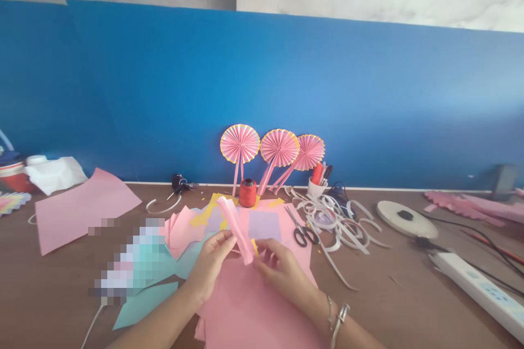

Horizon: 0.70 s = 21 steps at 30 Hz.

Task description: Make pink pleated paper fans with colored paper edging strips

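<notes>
A narrow bundle of pleated pink paper (237, 229) is held tilted above the sheets, its upper end leaning left. My left hand (210, 264) pinches it along its left side with thumb and fingers. At its lower end, my right hand (280, 270) is closed on a small yellow paper strip (254, 247). I cannot tell whether this strip is attached to the pleated paper. Beneath both hands lie large pink paper sheets (262, 311). Black-handled scissors (305, 235) rest just beyond my right hand, and a spool of red thread (248, 193) stands further back.
Three round pink fans (240, 144) lean on the blue panel (286, 76). White paper strips (333, 221) lie tangled beside a white pen cup (316, 188). To the right are a round white pad (393, 217) and a power strip (478, 289); teal paper (145, 302) lies left.
</notes>
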Each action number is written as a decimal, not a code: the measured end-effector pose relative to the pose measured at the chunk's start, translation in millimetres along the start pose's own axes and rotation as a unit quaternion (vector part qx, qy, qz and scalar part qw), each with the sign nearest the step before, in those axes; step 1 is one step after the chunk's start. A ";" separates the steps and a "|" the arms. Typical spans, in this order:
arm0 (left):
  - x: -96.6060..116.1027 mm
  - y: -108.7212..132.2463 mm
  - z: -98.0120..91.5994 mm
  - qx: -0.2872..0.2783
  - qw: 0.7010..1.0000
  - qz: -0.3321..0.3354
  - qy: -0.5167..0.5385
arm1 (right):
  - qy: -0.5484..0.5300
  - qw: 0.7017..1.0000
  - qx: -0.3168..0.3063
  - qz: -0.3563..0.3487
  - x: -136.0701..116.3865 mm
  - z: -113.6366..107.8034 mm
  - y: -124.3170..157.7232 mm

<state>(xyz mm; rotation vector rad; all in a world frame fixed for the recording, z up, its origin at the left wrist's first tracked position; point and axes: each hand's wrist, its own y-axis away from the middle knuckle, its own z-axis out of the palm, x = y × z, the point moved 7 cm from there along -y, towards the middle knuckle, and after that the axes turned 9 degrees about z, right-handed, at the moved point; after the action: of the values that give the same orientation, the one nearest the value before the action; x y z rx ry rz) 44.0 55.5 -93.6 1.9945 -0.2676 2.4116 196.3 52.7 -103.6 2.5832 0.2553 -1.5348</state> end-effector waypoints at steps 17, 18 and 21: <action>15.5 -0.3 -13.7 -0.001 0.878 0.232 -0.418 | -0.320 0.930 0.150 0.104 73.5 -50.8 -29.4; 16.8 1.5 -9.2 -0.020 0.848 0.262 -0.460 | -0.311 0.930 0.163 0.107 81.8 -51.7 -31.6; 14.0 4.9 2.1 -0.074 0.774 0.299 -0.553 | -0.257 0.950 0.161 0.076 95.7 -51.3 -40.9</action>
<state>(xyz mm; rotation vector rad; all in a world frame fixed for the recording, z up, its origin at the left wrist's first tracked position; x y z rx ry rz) 42.8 48.9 -80.2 3.2977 -1.1580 0.8771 276.8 110.3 -164.1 2.2177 -0.2607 -2.2587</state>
